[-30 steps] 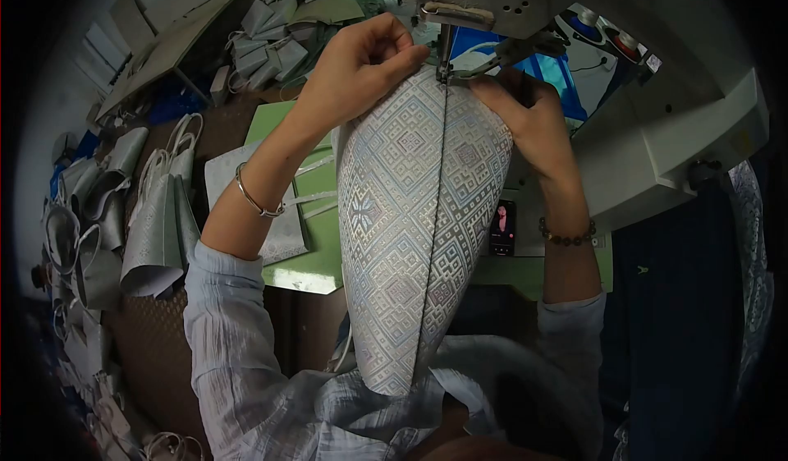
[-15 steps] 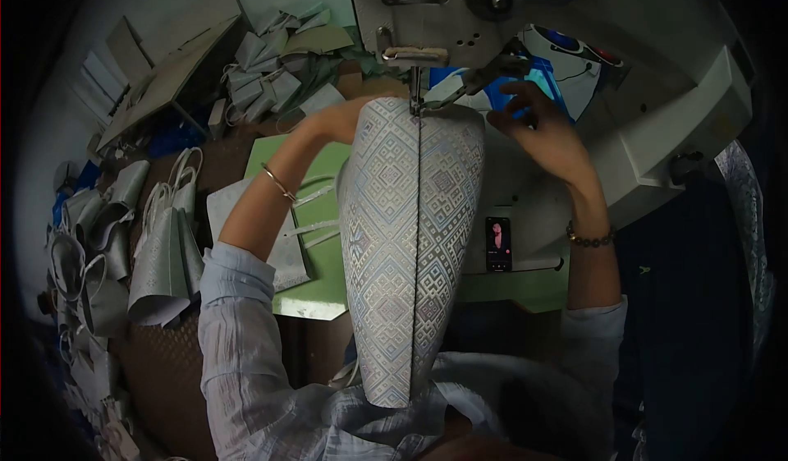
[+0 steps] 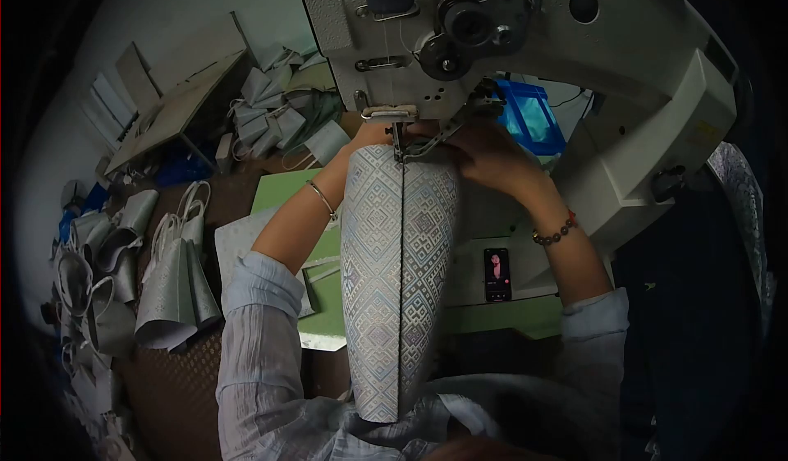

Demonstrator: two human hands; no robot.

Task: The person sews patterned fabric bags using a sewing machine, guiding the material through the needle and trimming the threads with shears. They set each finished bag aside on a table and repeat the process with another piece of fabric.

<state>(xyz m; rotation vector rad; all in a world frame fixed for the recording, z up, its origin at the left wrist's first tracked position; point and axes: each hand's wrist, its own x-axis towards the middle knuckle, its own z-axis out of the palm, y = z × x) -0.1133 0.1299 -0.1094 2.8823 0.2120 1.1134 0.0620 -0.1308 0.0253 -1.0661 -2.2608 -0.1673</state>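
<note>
A long curved patterned piece [image 3: 373, 280], silvery with blue-grey diamonds, stretches from the presser foot [image 3: 399, 147] of the sewing machine [image 3: 525, 30] down to my lap. A dark line runs along its length, in line with the needle. My left hand [image 3: 373, 136] is at the far left end of the piece, its fingers hidden behind the piece and the presser foot. Across from it, my right hand [image 3: 492, 155] reaches in at the far right edge, close to the needle. Machine parts cover its fingertips, so its grip is not visible.
A phone [image 3: 497, 275] lies on the machine bed to the right. Patterned bags with handles [image 3: 168, 284] stand at left, with more bags [image 3: 111, 313] piled beyond. Cut pieces [image 3: 267, 112] lie heaped behind. A blue container [image 3: 525, 116] sits behind the machine.
My right hand has moved left and inward, from raised beside the machine to the far edge of the patterned piece. The view has shifted, showing more of the machine head.
</note>
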